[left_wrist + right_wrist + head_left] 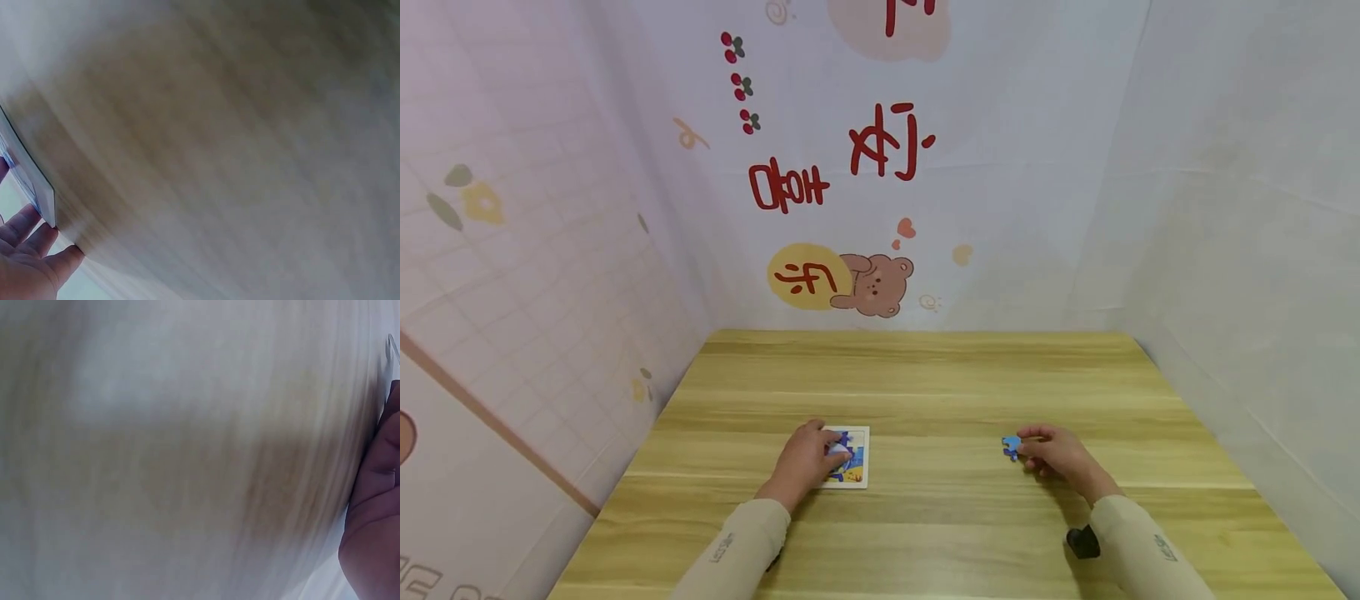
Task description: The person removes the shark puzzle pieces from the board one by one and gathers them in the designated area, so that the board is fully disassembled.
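A small square jigsaw puzzle (856,467) with a white frame and a blue and yellow picture lies on the table, left of the middle. My left hand (805,460) rests over its left part, thumb and forefinger on the picture, covering much of it. In the left wrist view, the fingers (40,240) touch the edge and corner of the puzzle board (39,184). Off to the right, my right hand (1060,454) pinches a blue puzzle piece (1011,447) between thumb and fingers. Only the side of the right hand (378,506) shows in the right wrist view.
The wood-grain table (940,533) runs back to a printed cloth wall (1015,250) with a bear and red characters. More cloth stands along the left and right sides. A black object (1082,542) sits at the right wrist beside the sleeve.
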`<state>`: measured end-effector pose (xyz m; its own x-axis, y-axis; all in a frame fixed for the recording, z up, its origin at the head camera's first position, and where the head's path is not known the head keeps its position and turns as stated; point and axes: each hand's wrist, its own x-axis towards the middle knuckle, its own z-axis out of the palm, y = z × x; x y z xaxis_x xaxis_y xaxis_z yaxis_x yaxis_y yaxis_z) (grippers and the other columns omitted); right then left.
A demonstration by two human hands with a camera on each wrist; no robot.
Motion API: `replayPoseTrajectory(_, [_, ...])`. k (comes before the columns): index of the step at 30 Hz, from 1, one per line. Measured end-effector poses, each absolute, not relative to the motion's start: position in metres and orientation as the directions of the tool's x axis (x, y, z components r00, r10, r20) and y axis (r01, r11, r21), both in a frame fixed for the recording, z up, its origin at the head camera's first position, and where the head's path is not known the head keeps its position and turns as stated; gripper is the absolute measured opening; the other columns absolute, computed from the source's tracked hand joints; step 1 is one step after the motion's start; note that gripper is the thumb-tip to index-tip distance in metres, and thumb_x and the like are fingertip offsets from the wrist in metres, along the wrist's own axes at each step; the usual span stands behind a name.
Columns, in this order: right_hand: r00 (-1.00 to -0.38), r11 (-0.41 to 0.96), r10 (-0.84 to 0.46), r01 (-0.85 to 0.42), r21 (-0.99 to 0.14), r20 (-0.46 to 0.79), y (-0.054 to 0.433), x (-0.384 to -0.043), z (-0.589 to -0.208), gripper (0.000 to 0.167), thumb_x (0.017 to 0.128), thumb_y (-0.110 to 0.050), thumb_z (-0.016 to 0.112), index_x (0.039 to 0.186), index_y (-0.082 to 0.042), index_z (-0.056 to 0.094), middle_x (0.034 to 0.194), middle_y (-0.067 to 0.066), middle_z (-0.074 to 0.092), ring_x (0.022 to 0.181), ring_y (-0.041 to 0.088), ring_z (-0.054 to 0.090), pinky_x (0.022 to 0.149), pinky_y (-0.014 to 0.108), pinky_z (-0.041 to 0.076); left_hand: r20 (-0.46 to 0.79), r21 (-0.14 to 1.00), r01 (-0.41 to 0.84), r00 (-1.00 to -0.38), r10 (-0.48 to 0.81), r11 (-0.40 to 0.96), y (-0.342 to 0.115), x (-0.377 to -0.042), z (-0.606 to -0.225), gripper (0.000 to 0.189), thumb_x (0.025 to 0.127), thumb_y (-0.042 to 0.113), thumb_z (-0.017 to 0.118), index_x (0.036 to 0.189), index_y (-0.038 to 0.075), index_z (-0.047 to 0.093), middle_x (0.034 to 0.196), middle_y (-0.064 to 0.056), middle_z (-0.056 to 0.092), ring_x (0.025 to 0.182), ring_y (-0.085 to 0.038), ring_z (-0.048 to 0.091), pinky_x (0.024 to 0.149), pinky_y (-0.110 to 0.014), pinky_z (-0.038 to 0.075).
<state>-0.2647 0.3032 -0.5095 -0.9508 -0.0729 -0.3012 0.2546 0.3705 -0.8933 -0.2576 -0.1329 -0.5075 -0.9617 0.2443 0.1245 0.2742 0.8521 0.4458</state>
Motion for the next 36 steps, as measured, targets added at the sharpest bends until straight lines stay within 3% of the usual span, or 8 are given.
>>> replayPoseTrajectory(7, [-0.954, 0.418, -0.005, 0.270, -0.867, -0.299, 0.294, -0.264, -0.509, 0.034, 0.093, -0.011, 0.068, 0.122, 0.005, 0.059, 0.074, 0.004, 0.066, 0.064, 0.016, 0.062, 0.055, 0.029, 0.048, 0.119, 0.449, 0.280, -0.960, 0.254, 0.849, -0.136, -0.259, -0.512, 0.040, 0.088, 0.030, 0.077, 0.116, 0.002, 0.073, 0.131, -0.027, 0.056, 0.123, -0.045, 0.051, 0.101, -0.055, 0.042])
replayPoseTrajectory(20, [-0.966, 0.447, -0.015, 0.225, -0.866, -0.259, 0.289, -0.261, -0.509, 0.034, 0.094, -0.011, 0.066, 0.122, 0.007, 0.059, 0.074, 0.004, 0.063, 0.063, 0.015, 0.060, 0.053, 0.029, 0.047, 0.122, 0.449, 0.272, -0.962, 0.243, 0.851, -0.138, -0.259, -0.516, 0.041, 0.088, 0.032, 0.077, 0.117, 0.004, 0.072, 0.131, -0.026, 0.056, 0.123, -0.043, 0.052, 0.102, -0.055, 0.041])
replayPoseTrajectory(31, [-0.970, 0.523, -0.052, 0.176, -0.834, -0.237, 0.271, -0.267, -0.488, 0.036, 0.098, -0.020, 0.063, 0.126, 0.003, 0.061, 0.083, 0.008, 0.063, 0.067, 0.019, 0.054, 0.058, 0.031, 0.046, 0.134, 0.412, 0.286, -0.958, 0.253, 0.865, -0.138, -0.258, -0.512, 0.040, 0.088, 0.032, 0.077, 0.115, 0.004, 0.071, 0.127, -0.023, 0.058, 0.121, -0.041, 0.053, 0.099, -0.054, 0.043])
replayPoseTrajectory(36, [-0.966, 0.483, -0.104, 0.160, -0.861, -0.238, 0.241, -0.272, -0.477, 0.036, 0.098, -0.018, 0.061, 0.127, 0.003, 0.060, 0.093, 0.015, 0.063, 0.073, 0.025, 0.057, 0.060, 0.034, 0.046, 0.132, 0.398, 0.280, -0.960, 0.247, 0.874, -0.136, -0.257, -0.510, 0.042, 0.088, 0.033, 0.076, 0.117, 0.005, 0.070, 0.130, -0.024, 0.057, 0.125, -0.042, 0.049, 0.104, -0.056, 0.038])
